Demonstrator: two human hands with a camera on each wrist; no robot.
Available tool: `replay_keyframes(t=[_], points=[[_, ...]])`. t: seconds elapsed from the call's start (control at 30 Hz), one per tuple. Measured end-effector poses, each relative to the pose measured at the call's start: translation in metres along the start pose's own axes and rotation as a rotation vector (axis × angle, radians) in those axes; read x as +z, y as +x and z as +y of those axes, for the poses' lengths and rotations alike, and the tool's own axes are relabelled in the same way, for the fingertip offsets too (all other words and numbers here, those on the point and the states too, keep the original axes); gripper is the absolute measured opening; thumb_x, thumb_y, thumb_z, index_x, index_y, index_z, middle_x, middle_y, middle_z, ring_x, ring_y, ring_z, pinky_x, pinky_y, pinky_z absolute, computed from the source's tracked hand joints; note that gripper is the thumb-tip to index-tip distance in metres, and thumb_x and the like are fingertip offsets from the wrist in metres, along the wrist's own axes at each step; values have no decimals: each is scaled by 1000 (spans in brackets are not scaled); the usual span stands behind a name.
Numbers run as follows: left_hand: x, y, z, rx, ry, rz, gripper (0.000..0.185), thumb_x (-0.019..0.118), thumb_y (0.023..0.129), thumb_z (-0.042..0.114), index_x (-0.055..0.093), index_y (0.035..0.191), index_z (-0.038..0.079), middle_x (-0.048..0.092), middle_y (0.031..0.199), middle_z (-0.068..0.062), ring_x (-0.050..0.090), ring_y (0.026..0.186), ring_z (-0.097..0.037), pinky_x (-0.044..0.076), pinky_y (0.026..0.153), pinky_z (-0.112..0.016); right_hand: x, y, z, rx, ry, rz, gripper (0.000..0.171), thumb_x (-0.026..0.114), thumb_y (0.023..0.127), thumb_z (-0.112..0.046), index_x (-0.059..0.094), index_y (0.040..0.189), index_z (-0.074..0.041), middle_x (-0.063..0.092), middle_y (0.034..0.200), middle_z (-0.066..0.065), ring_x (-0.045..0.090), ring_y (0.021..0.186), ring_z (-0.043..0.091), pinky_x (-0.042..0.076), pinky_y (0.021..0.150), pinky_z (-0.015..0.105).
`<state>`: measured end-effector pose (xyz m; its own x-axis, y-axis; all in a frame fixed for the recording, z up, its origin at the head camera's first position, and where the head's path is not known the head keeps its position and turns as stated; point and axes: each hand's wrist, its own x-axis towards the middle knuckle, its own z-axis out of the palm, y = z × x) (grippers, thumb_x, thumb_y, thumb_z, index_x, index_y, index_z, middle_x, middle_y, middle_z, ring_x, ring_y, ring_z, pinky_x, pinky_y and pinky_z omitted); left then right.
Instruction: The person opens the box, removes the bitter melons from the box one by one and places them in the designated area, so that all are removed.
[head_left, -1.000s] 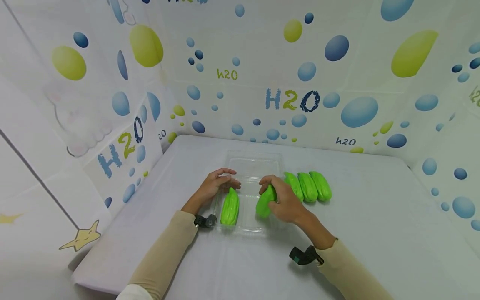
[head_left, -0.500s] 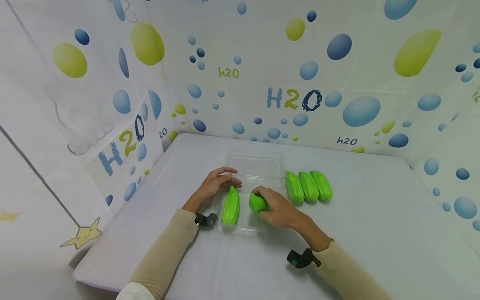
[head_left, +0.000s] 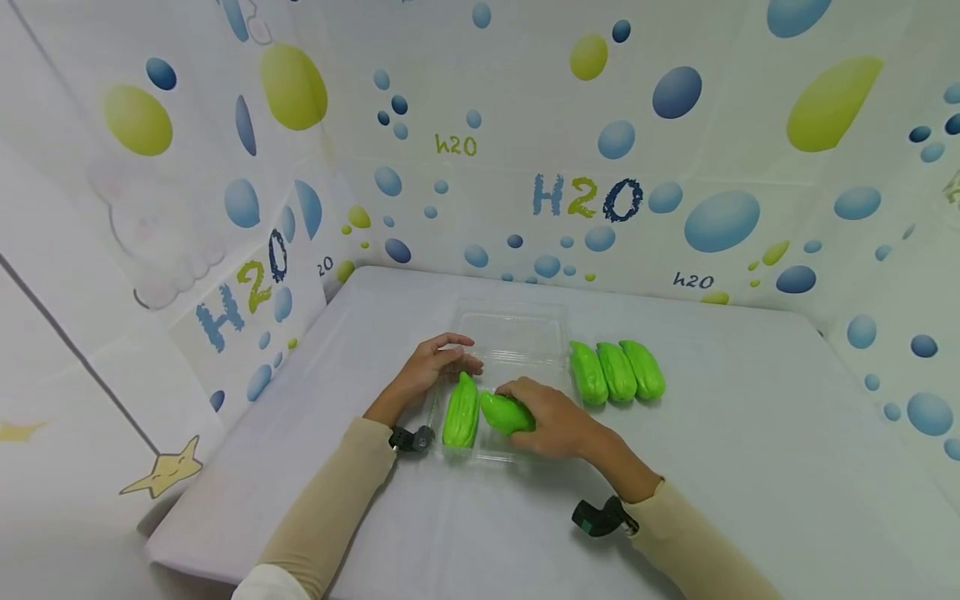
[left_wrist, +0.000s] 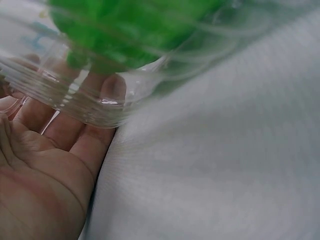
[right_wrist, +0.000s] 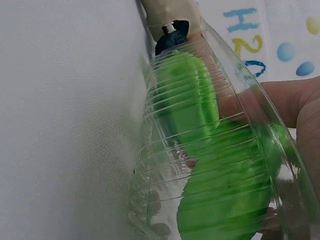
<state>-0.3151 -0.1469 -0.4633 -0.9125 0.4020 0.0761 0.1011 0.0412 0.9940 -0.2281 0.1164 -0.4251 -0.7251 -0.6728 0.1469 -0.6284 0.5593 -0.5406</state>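
- Right hand (head_left: 558, 421): my grip wraps the green gourd (head_left: 504, 413) across its middle, fingers curled over the top, lowering it into the clear plastic tray (head_left: 517, 333).
- Left hand (head_left: 431, 367): fingers curl around the tray's left rim and hold it in place; the left wrist view shows my fingertips (left_wrist: 112, 87) through the clear wall.
- Handling, as I judge it: the gourd looks glossy, ridged and light, probably a firm plastic model. A grasp at the thickest part should suit it; the tapered ends may slip.
- Orientation: its long axis lies tilted, narrow end pointing left toward the gourd already in the tray (head_left: 461, 412), which lies lengthwise, tip away from me. The two touch or nearly touch.
- Tray: thin, ribbed, likely flexible; it rests on the white surface (head_left: 750, 433).
- Three more gourds (head_left: 617, 372) lie side by side just right of the tray.
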Motion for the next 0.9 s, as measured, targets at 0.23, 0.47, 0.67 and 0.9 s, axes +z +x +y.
replay_keyframes(t=[0.23,0.47,0.67,0.9], points=[[-1,1,-2,12,2,-2,40,45,110,16,46,141,-8,73,116,-22,71,110,-33,54,84,-27,0,1,0,44,-13,13,60,79,84,-33,57,137,-16,53,107,-5,53,86,12,47,72,30],[-1,1,-3,11,1,-3,42,47,109,19,47,141,-8,73,115,-20,72,108,-29,53,79,-27,2,0,-2,66,21,84,64,83,81,-40,55,131,-13,55,110,-4,54,87,12,47,73,31],[-1,1,-3,13,8,-1,42,48,109,19,46,140,-8,75,113,-18,73,104,-25,51,74,-27,1,0,-6,76,124,135,72,88,78,-40,50,132,-11,61,102,-1,55,85,14,47,72,32],[0,-1,0,-3,17,7,40,47,109,18,48,141,-6,74,115,-20,72,108,-30,50,74,-27,-3,-1,-10,29,207,167,78,83,83,-44,46,142,-8,59,92,1,54,78,16,47,66,32]])
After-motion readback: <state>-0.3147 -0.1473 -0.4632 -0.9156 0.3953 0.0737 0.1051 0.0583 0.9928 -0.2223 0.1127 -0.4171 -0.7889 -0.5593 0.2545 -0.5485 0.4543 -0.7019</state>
